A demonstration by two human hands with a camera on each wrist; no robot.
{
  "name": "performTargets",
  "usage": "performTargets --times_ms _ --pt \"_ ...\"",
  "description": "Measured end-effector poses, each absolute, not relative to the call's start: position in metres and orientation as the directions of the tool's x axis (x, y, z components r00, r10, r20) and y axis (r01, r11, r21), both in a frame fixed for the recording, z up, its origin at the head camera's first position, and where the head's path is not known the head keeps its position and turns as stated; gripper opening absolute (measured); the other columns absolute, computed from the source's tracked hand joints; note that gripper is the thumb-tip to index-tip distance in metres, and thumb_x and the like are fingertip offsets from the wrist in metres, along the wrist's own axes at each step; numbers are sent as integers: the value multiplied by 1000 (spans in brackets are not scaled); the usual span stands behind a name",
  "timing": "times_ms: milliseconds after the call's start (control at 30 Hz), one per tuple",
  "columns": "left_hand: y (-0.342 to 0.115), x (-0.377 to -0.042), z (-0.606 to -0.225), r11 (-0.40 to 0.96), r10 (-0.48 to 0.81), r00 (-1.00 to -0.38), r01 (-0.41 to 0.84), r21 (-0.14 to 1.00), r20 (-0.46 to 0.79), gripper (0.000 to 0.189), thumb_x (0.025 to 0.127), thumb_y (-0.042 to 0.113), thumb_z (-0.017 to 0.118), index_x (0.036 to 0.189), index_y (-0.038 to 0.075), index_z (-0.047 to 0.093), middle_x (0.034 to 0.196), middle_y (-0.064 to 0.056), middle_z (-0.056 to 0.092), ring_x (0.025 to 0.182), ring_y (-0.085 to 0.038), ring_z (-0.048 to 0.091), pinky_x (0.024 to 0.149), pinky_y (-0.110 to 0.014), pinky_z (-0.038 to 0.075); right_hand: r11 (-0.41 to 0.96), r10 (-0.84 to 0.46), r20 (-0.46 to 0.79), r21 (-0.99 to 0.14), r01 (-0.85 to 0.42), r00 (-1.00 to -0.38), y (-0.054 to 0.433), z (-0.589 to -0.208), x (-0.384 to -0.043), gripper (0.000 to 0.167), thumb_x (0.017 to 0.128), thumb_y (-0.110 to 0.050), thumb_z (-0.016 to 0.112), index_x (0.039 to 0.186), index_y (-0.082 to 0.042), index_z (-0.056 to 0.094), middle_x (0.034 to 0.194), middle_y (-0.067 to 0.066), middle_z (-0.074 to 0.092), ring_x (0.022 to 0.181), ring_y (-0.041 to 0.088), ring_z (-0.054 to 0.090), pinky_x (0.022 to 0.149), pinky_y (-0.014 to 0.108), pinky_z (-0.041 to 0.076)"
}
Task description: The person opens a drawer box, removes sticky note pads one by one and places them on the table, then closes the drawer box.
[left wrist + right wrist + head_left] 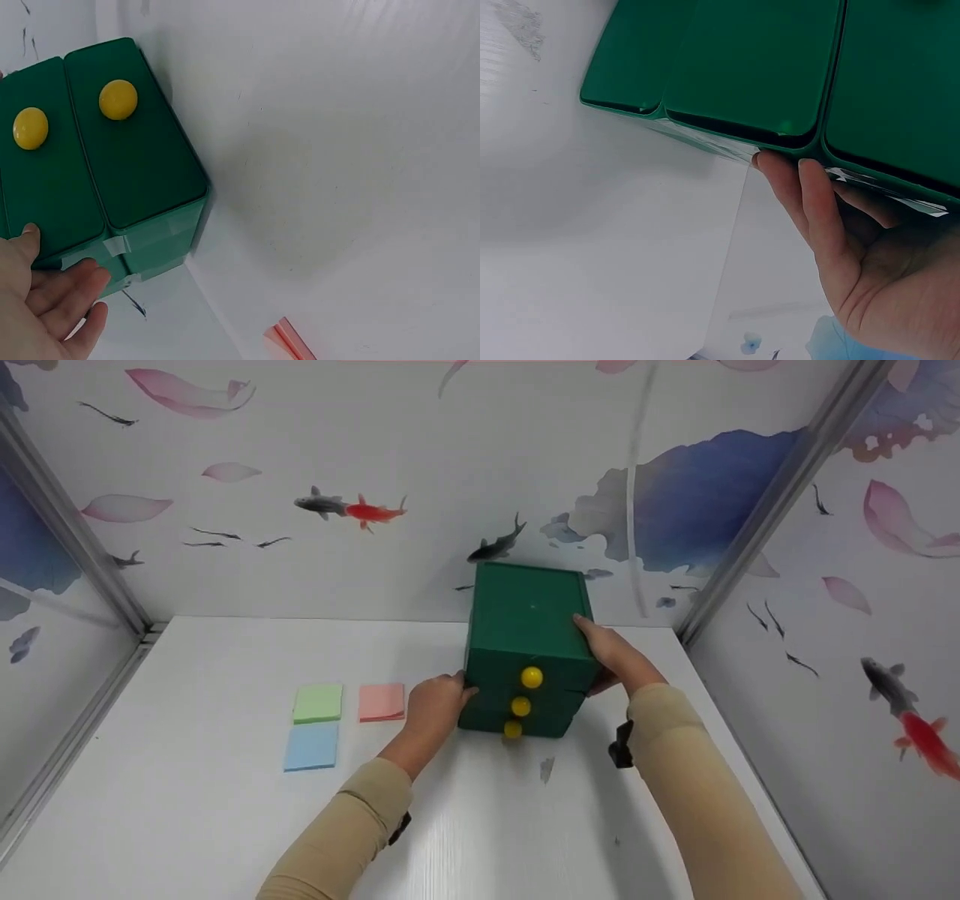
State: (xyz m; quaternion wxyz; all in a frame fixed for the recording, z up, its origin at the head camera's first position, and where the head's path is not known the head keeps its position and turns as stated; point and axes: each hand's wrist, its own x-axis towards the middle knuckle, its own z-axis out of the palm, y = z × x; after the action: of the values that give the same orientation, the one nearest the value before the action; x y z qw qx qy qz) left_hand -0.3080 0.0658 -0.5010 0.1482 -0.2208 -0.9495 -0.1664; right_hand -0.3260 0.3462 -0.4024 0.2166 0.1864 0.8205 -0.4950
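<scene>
On the table [187, 780], three note pads [317, 703] lie left of the drawer box [531, 611].

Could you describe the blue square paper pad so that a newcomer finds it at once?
On the white tabletop, look left of the green box with round yellow knobs. The blue square paper pad lies nearer the viewer than its neighbours, the light-green pad and pink pad.

Soft, dim light lays pale glare across the near table [450, 855] and diffuse shadows beside the green cabinet [529, 615], whose drawer fronts [750, 67] look very dark in the right wrist view.
</scene>
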Motion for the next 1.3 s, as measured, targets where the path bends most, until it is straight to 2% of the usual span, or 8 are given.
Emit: performTargets --times_ms 133,233,367,667,900,1033,1167,1300 --pt "66 -309 -499 871 397 -825 477 118 403 38 94 38 63 92 1 72 63 -7 62 58 -20 63 56 -30 53 443 93 -540 -730 521 -836 347 -401 -327 96 93 -72 26 153 2 11 134 35 42 105 46 60 77 50 55" --pt "65 -308 -498 876 407 -818 475 78 406 38 93 39 65 86 2 70 61 -7 61 57 -20 62 53 -31 52 441 93 -540 -731 521 -836 346 -401 -327 96 93 -72 26 153 2 12 133 34 43 105 46 60 77 50 55" --pt "62 -305 -498 881 418 -833 468 60 361 34 92 36 67 81 4 70 63 -6 62 59 -21 63 52 -33 51 442 94 -534 -734 516 -840 346 -403 -328 95 93 -71 26 153 2 14 132 34 43 106 47 59 75 49 56" --pt "68 -292 -501 887 444 -879 459 50 174 32 92 34 67 76 6 69 57 -3 52 57 -19 55 54 -31 48 429 92 -541 -736 524 -836 346 -404 -329 94 93 -71 26 154 0 11 135 34 40 110 47 56 75 50 55" --pt "93 -279 -514 853 515 -851 521 39 107 29 93 36 66 82 9 67 61 -2 55 58 -18 54 57 -31 50 437 94 -535 -735 518 -839 350 -404 -328 94 94 -70 25 153 1 14 134 34 42 109 47 57 76 50 55" --pt "108 -275 -523 862 506 -860 507 -3 58 28 93 37 66 83 11 67 61 -1 54 56 -16 50 55 -30 49 442 89 -534 -735 514 -841 350 -404 -328 94 94 -71 25 153 1 14 133 34 42 108 47 58 78 51 54" --pt "120 -272 -529 877 481 -876 479 -45 44 29 93 37 65 79 12 66 59 0 51 55 -16 48 53 -29 48 443 94 -533 -734 514 -841 349 -404 -328 93 94 -70 26 153 1 15 132 34 43 106 47 59 77 51 54" --pt "127 -269 -535 884 468 -882 467 -20 61 34 94 37 63 72 12 64 58 0 50 54 -16 47 52 -30 47 443 89 -530 -737 510 -843 346 -405 -328 93 94 -70 26 153 1 14 133 34 42 108 47 58 75 50 55"
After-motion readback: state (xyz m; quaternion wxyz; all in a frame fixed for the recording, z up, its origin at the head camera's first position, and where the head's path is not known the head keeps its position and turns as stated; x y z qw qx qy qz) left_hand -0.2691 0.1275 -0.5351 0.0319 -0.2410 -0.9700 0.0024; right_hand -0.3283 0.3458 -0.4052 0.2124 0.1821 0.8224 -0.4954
